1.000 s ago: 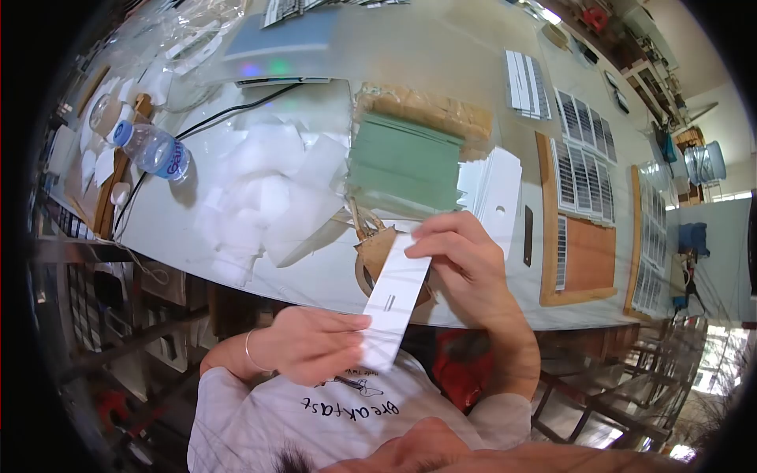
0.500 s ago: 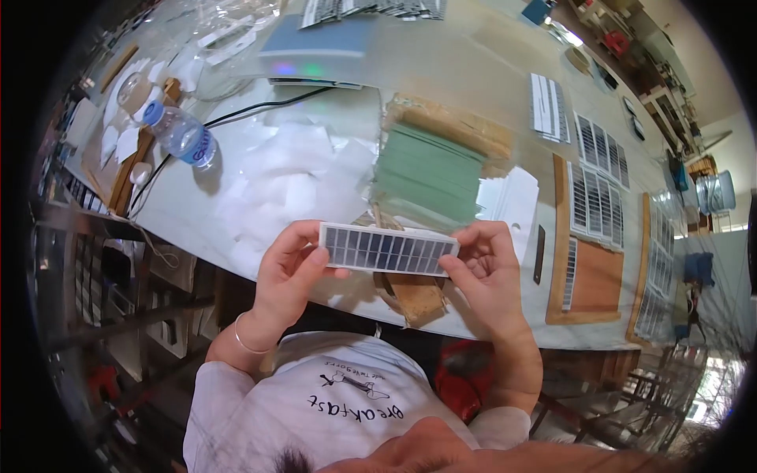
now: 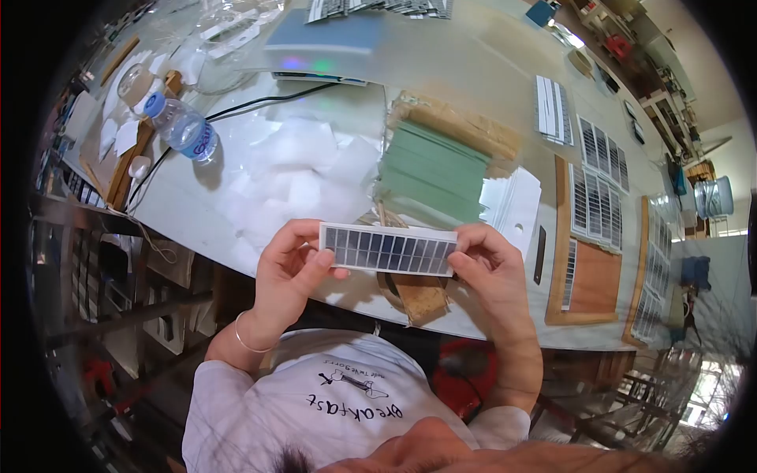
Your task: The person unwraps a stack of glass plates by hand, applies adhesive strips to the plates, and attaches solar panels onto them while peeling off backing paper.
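A small solar panel with dark cells and a white border is held level above the table's near edge. My left hand pinches its left end, thumb on the face and fingers behind. At the right end, my right hand grips the edge between thumb and fingers. Just beyond the panel lies a stack of green strips beside a brown cardboard piece. Beneath the panel, a brown tape-like piece overhangs the table edge.
White foam sheets lie left of centre, near a water bottle and a black cable. Wooden trays with more solar panels stand on the right. A blue-topped box is at the back.
The right thumb has slid outward to the panel's right edge, uncovering more of its face. The left hand keeps its grip, and the panel has hardly moved.
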A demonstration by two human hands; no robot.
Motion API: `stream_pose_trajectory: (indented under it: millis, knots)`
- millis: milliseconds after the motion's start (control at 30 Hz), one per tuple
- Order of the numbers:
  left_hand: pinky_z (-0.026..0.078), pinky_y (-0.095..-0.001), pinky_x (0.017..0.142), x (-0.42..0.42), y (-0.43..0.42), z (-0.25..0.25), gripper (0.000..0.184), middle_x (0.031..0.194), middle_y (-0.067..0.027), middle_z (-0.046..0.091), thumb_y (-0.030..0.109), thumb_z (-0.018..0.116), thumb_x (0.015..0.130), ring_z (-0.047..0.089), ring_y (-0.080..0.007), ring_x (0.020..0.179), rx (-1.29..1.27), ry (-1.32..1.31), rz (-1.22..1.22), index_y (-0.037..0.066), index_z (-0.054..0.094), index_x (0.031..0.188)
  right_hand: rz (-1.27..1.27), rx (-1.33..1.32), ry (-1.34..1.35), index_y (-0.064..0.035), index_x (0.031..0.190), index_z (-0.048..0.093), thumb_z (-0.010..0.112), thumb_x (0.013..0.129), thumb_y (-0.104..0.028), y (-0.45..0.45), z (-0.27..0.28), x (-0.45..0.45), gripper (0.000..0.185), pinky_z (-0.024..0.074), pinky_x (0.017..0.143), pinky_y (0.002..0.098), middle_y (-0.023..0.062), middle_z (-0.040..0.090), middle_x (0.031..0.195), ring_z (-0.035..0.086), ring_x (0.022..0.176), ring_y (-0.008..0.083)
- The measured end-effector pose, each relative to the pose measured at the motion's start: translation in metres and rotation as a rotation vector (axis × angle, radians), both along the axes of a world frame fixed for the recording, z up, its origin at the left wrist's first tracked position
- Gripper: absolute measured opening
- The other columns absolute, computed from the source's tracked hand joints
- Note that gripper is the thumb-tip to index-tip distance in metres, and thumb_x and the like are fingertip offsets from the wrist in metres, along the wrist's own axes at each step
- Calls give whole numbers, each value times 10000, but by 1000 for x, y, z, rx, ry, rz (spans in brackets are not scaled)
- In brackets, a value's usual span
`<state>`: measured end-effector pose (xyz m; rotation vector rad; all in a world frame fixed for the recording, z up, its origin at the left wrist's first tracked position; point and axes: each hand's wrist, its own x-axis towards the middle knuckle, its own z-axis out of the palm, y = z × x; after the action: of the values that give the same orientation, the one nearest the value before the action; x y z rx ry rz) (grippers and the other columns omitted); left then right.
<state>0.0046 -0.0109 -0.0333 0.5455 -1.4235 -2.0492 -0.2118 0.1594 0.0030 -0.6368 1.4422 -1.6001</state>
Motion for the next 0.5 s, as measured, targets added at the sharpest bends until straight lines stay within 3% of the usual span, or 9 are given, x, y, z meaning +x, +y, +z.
stream_pose_trajectory:
  millis: [500]
  knots:
    - [562,-238,753,-2,1,-5,249,1059,-79,650,-2,593,956,649,-106,827,16,6,21,-12,537,1199,14,-68,47,41,1032,584,668,891,69,1,-4,-1,167,482,833,245,53,519,1090,553,937,96]
